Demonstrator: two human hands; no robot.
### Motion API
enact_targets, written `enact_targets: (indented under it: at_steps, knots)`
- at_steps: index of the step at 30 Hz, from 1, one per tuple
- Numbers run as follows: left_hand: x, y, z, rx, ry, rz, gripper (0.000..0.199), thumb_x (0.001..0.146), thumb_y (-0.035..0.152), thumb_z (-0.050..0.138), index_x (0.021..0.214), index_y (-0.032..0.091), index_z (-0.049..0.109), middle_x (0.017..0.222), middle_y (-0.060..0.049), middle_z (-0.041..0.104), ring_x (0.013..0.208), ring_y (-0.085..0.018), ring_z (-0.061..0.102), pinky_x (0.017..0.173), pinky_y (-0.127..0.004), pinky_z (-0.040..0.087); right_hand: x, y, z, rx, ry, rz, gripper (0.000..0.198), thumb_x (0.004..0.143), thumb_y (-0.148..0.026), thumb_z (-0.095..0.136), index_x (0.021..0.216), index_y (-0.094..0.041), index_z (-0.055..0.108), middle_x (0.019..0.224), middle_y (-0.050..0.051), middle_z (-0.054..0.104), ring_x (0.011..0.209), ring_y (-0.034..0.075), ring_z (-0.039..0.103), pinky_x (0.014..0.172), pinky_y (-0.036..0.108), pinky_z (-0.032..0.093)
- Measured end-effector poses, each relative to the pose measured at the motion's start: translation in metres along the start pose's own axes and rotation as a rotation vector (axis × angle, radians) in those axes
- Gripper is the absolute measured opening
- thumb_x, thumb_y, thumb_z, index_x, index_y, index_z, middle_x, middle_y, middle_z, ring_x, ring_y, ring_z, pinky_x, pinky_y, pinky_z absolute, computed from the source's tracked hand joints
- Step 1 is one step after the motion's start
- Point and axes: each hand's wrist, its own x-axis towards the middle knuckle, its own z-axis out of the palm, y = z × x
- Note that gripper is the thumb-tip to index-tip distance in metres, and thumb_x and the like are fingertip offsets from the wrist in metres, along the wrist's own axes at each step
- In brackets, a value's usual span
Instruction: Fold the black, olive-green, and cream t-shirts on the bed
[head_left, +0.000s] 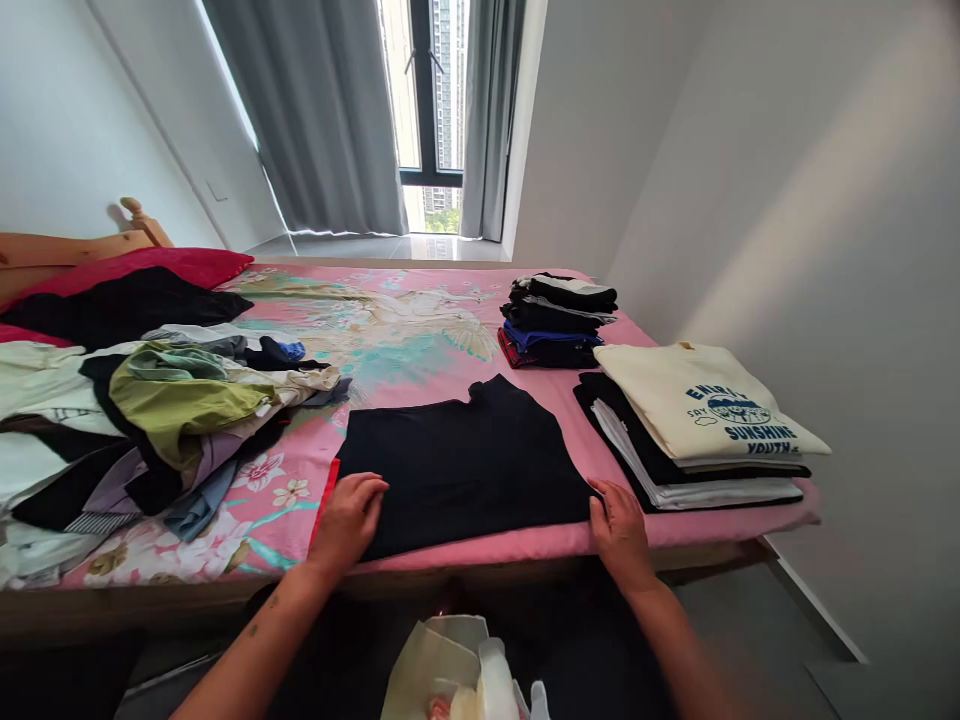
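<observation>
A black T-shirt (457, 465) lies folded over near the front edge of the bed, with a notch like a neckline along its far side. My left hand (349, 515) is at its near left corner, fingers curled over the fabric and the thumb on the near side. A narrow red strip (325, 500) shows beside that wrist. At the near right corner, my right hand (621, 530) has its fingers and thumb closed on the shirt's edge. The fingertips of both hands are partly hidden against the dark cloth.
Loose clothes (187, 400) are heaped on the left of the bed. To the right stand a stack topped by a cream printed shirt (697, 400) and a smaller folded stack (559, 320) behind it. A pink floral sheet (405, 350) covers the bed; a wall (847, 300) rises at right.
</observation>
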Motion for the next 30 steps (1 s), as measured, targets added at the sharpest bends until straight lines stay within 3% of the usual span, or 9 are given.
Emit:
enact_targets:
  at_steps: [4,7,10,14,18,23,30]
  knots:
    - [0.004,0.078,0.025,-0.196,-0.226,0.331,0.032,0.088,0.015,0.037,0.097,0.026,0.065,0.113,-0.002,0.064,0.117,-0.017,0.051,0.102,-0.035,0.039,-0.004,0.011,-0.016,0.061,0.064,0.170,0.033,0.086,-0.037,0.038,0.101,-0.016,0.058,0.104,0.012,0.062,0.098,0.024,0.054,0.091,0.040,0.040]
    - [0.015,0.125,0.046,-0.243,-0.374,0.558,0.037,0.086,0.010,0.037,0.107,0.027,0.063,0.121,0.001,0.062,0.124,-0.015,0.045,0.108,-0.035,0.033,-0.010,0.016,-0.024,0.127,-0.078,0.344,0.036,0.085,-0.044,0.039,0.102,-0.018,0.059,0.095,0.009,0.064,0.084,0.022,0.058,0.078,0.034,0.045]
    - [0.031,0.148,0.068,-0.205,-0.416,0.646,0.040,0.086,0.010,0.038,0.116,0.027,0.059,0.128,0.000,0.058,0.130,-0.015,0.039,0.113,-0.040,0.023,-0.012,0.023,-0.026,0.197,-0.235,0.463,0.038,0.083,-0.046,0.042,0.105,-0.020,0.059,0.080,0.004,0.064,0.070,0.019,0.059,0.064,0.029,0.046]
    - [0.045,0.148,0.091,-0.070,-0.370,0.559,0.041,0.089,0.016,0.037,0.126,0.025,0.051,0.136,-0.006,0.050,0.133,-0.020,0.034,0.113,-0.051,0.013,-0.010,0.035,-0.018,0.394,-0.359,0.523,0.040,0.079,-0.045,0.045,0.106,-0.018,0.056,0.066,-0.001,0.059,0.050,0.014,0.053,0.046,0.024,0.041]
    - [0.045,0.138,0.103,0.014,-0.359,0.507,0.045,0.089,0.024,0.041,0.135,0.025,0.042,0.144,-0.007,0.039,0.136,-0.023,0.027,0.112,-0.053,0.015,-0.005,0.041,-0.009,0.511,-0.502,0.599,0.044,0.077,-0.042,0.048,0.113,-0.016,0.047,0.053,-0.008,0.050,0.033,0.010,0.043,0.031,0.020,0.030]
    - [0.040,0.133,0.108,0.035,-0.350,0.502,0.048,0.089,0.026,0.042,0.137,0.025,0.039,0.147,-0.008,0.033,0.137,-0.023,0.026,0.111,-0.052,0.019,0.006,0.040,-0.007,0.512,-0.634,0.703,0.040,0.080,-0.037,0.046,0.115,-0.018,0.043,0.053,-0.008,0.055,0.032,0.009,0.047,0.027,0.016,0.026]
    - [0.048,0.137,0.105,-0.025,-0.308,0.430,0.043,0.086,0.027,0.046,0.129,0.024,0.049,0.145,-0.009,0.037,0.135,-0.026,0.029,0.108,-0.050,0.027,0.006,0.045,0.002,0.477,-0.621,0.733,0.031,0.082,-0.034,0.047,0.110,-0.018,0.046,0.045,-0.009,0.052,0.031,0.010,0.051,0.028,0.014,0.028]
